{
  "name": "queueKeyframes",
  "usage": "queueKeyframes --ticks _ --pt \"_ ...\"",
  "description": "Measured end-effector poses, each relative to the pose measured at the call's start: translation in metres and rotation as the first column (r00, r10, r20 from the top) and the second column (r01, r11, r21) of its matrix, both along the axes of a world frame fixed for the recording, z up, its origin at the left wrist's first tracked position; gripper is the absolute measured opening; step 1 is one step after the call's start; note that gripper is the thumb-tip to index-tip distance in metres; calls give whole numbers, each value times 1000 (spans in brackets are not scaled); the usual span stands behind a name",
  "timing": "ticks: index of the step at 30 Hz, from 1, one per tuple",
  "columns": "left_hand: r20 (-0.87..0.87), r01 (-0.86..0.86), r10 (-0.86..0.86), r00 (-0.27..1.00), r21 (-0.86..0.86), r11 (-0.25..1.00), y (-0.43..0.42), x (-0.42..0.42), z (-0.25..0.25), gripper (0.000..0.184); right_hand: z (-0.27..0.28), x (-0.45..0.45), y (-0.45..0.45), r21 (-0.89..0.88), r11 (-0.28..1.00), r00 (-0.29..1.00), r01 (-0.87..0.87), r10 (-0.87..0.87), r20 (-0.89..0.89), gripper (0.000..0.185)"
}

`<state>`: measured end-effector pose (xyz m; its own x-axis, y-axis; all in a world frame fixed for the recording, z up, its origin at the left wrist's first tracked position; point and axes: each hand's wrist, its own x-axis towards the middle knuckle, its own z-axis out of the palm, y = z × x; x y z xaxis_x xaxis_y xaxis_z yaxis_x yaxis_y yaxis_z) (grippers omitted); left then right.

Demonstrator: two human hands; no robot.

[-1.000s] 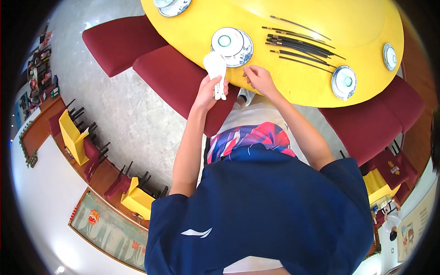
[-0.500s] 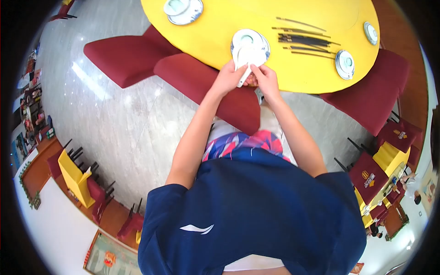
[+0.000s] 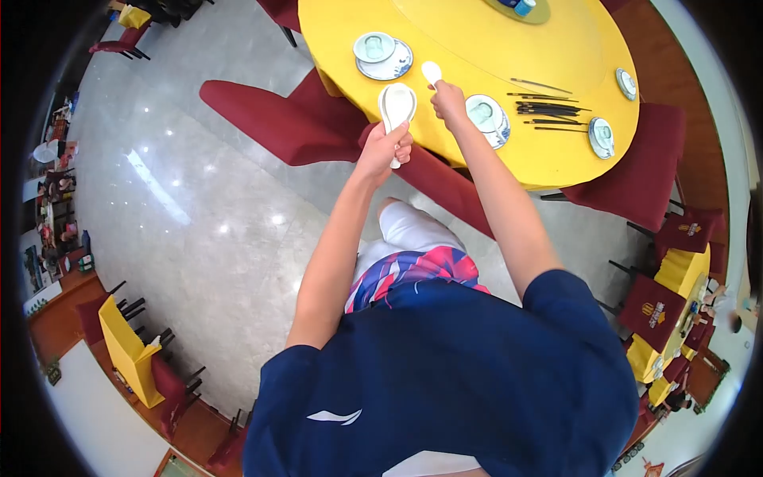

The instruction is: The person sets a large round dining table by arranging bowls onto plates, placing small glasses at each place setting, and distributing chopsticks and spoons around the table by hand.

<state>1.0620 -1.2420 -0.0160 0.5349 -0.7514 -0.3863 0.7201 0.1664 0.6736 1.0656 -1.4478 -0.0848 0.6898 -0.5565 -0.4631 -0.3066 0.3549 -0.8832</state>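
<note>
Several nested white soup spoons (image 3: 399, 102) are gripped by their handles in my left hand (image 3: 385, 151), bowls pointing up toward the table. My right hand (image 3: 450, 103) is closed on a single white soup spoon (image 3: 431, 72), held out over the yellow tablecloth (image 3: 469, 48). To the right of that hand sits a place setting (image 3: 486, 118), a pale bowl on a blue-patterned plate. Further left is another setting (image 3: 385, 54), its small bowl resting on a larger plate.
Dark chopsticks (image 3: 552, 110) lie in a loose group on the table. Other settings (image 3: 602, 137) stand near its right edge. Maroon chairs (image 3: 278, 119) line the near side, one between me and the table. Grey tiled floor (image 3: 230, 238) extends to the left.
My hands have separated. The right hand now holds one spoon out over the table, while the left keeps the stack. The view has shifted left along the table.
</note>
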Motion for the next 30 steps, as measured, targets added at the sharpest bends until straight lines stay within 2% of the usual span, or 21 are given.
queueKeyframes --ticks 2,3,4,5,6,8,12,14,18,22,24,27,29,30 --pt "-14 15 -14 1000 20 1000 21 7 6 18 -12 36 9 -142 989 996 -43 31 -85 34" --pt "-66 20 -21 998 -9 1000 32 12 9 13 -24 56 10 -139 990 997 -31 20 -78 34" --pt "-121 23 -28 992 -40 999 41 15 10 10 -40 75 11 -323 944 988 -67 16 -156 33" --pt "-132 26 -29 991 -23 999 51 18 6 14 -50 90 12 -492 863 973 -115 -3 -233 33" --pt "-131 36 -39 991 -23 999 58 21 7 14 -54 101 12 -493 864 973 -105 -13 -231 33" --pt "-176 77 -80 981 -26 997 72 30 9 17 -62 122 16 -711 671 938 -208 -70 -340 36" --pt "-237 120 -128 963 -50 992 94 76 0 26 -47 144 39 -734 656 915 -174 -168 -368 37" --pt "-235 155 -157 959 -27 988 105 111 1 26 -54 162 45 -782 590 900 -202 -204 -386 29" --pt "-324 279 -251 912 44 959 128 195 -3 27 -66 190 55 -749 618 842 -237 -254 -476 27" --pt "-304 312 -291 907 23 950 167 271 9 28 -81 186 57 -832 493 888 -254 -222 -403 34" --pt "-286 286 -259 922 57 957 185 308 16 28 -86 190 62 -863 433 900 -260 -216 -380 38" --pt "-261 276 -259 930 28 961 193 356 15 29 -76 198 83 -863 444 895 -241 -243 -375 40" --pt "-249 259 -240 938 47 965 196 389 8 29 -62 211 101 -766 598 781 -237 -351 -516 40" --pt "-272 255 -235 933 40 966 197 405 4 29 -62 216 106 -765 606 770 -220 -373 -517 40"
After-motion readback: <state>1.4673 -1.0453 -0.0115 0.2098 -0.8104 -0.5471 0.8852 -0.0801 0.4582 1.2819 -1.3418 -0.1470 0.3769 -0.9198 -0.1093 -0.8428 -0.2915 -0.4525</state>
